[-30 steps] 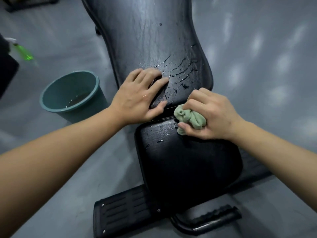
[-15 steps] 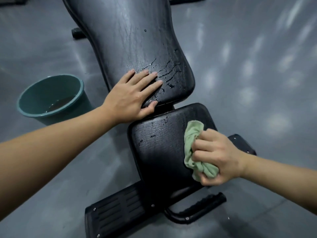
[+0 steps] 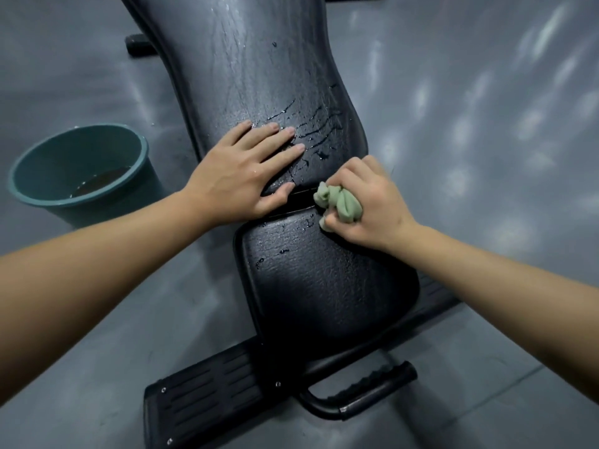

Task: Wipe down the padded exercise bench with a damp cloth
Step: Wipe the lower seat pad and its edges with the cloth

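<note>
Grey floor all around, smooth and glossy, mottled with pale smears of reflected light.

Long back pad of the bench running from the centre out past twelve o'clock, black and waisted in outline, its surface a cracked, wrinkled leatherette with a wet sheen. Seat pad at six o'clock of it, shorter and squarish with rounded corners, pebble-grained black, parted from the back pad by a narrow dark gap.

Flat black foot plate at seven o'clock, ribbed with slots and dotted with screw heads. Round teal plastic bucket on the floor at nine o'clock, tapering downward, a shallow pool of dark liquid inside, probably water though too dim to be sure. Bent black tube handle at five o'clock, ending in a ridged grip.

Left hand flat on the lower end of the back pad, fingers straight and slightly spread, thumb on the pad's rounded lower edge. Right hand at three o'clock of the left, fingers curled tight round a bunched pale-green cloth, soft and creased, pressed at the far right corner of the seat pad beside the gap.

Droplets and thin streaks beading on the back pad at one o'clock of the left hand, a few more on the seat pad.
</note>
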`<state>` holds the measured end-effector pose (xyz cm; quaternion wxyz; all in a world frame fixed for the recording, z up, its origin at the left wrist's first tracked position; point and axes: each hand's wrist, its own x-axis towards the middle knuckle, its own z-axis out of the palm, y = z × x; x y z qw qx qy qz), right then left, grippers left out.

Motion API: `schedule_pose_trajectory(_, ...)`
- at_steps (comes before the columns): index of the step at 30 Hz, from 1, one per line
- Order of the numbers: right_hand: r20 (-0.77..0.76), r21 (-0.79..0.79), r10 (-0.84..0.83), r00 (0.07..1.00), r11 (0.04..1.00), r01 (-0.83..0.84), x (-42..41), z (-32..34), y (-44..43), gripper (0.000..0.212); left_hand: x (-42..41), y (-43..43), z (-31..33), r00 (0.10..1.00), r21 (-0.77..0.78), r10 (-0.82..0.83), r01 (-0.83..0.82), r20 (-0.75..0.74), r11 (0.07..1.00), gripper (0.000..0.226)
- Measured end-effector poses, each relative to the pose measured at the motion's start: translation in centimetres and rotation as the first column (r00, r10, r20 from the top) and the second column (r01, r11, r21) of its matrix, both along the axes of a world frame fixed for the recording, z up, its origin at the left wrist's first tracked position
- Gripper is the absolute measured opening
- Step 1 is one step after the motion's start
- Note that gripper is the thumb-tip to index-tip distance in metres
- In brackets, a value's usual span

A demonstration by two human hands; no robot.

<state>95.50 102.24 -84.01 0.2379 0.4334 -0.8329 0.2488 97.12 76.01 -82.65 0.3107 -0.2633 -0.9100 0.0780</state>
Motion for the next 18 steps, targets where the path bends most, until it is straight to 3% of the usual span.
schedule_pose_trajectory(3,-0.103,0.052,0.070,0.992,0.997,-0.065,1.4,0.0,0.6,0.028,0.1,0.3,-0.5,0.999,0.025,0.015,-0.014,-0.032,1.000,0.058)
schedule_pose_trajectory(11,-0.017,0.254,0.269,0.963,0.933,-0.257,9.7,-2.2,5.1,0.028,0.2,0.6,-0.5,0.997,0.022,0.006,-0.005,-0.072,1.000,0.054)
schedule_pose_trajectory(15,-0.022,0.319,0.353,0.936,0.889,-0.328,9.3,-2.2,5.3,0.031,0.2,0.5,-0.7,0.994,0.042,-0.005,0.010,-0.112,0.999,0.051)
schedule_pose_trajectory(18,-0.055,0.341,0.304,0.951,0.901,-0.268,7.1,-1.4,3.7,0.031,0.2,0.4,-1.0,0.992,0.042,0.000,0.005,-0.128,0.999,0.050)
